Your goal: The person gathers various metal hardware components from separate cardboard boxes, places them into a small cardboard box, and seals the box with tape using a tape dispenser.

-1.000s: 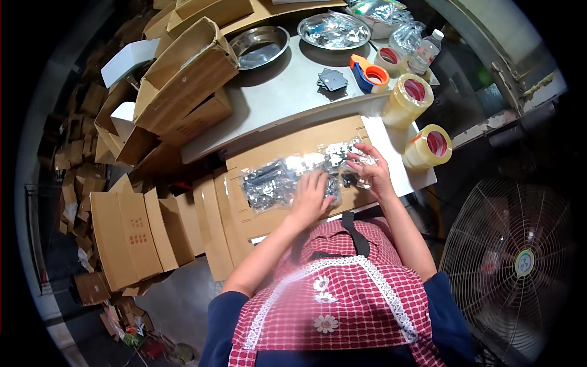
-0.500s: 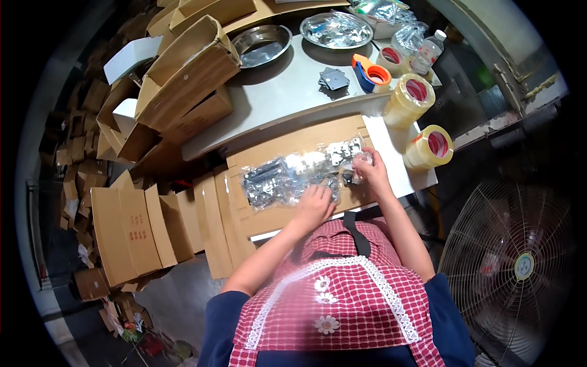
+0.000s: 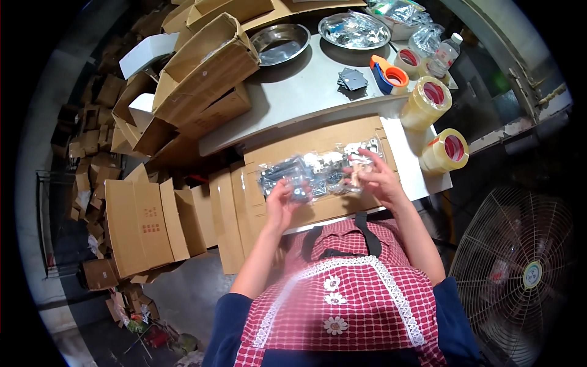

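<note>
Clear plastic bags of small dark and white parts (image 3: 327,166) lie in a row across a flat piece of brown cardboard (image 3: 318,136). My left hand (image 3: 282,205) is at the near-left part of the row, its fingers curled at the edge of a bag with dark grey pieces (image 3: 293,175). Over the right end of the row is my right hand (image 3: 380,180), palm partly turned up and fingers apart. Its fingertips are by the shiny plastic; I see nothing gripped in them.
Behind stand a steel bowl (image 3: 280,44), a steel dish of bagged parts (image 3: 353,29), flat dark plates (image 3: 352,79) and an orange-and-blue tape dispenser (image 3: 387,74). Tape rolls (image 3: 445,150) and a bottle (image 3: 445,55) are at right. Open cartons (image 3: 137,226) crowd the left; a fan (image 3: 531,274) stands lower right.
My left hand has moved left along the bags, from their middle to the left part. My right hand has turned and spread its fingers. The whole view has shifted slightly.
</note>
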`<state>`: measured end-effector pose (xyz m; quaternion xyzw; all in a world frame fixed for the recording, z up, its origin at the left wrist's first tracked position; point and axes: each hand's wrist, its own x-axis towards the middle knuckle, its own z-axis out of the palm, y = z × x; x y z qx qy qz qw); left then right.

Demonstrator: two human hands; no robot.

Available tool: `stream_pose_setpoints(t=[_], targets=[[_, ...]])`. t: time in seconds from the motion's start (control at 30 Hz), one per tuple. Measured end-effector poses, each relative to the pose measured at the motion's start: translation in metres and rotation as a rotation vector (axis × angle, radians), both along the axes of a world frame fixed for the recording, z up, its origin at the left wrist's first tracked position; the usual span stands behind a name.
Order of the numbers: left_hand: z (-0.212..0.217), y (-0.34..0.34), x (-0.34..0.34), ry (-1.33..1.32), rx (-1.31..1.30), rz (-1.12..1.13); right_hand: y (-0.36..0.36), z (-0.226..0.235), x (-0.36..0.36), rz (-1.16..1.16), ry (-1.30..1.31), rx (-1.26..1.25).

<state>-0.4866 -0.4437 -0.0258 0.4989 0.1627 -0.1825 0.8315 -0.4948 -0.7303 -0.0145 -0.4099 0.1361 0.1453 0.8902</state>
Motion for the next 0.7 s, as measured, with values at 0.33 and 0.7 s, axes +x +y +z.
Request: stream_pose_setpoints(t=[0.33, 0.7], targets=[[0.025, -0.014, -0.022, 0.101, 0.012, -0.203, 0.083, -0.003, 0.016, 0.292, -0.084, 0.068], [0.014, 0.004, -0.025, 0.027, 0.208, -0.074, 0.105, -0.011, 0.025, 0.436, -0.116, 0.062]])
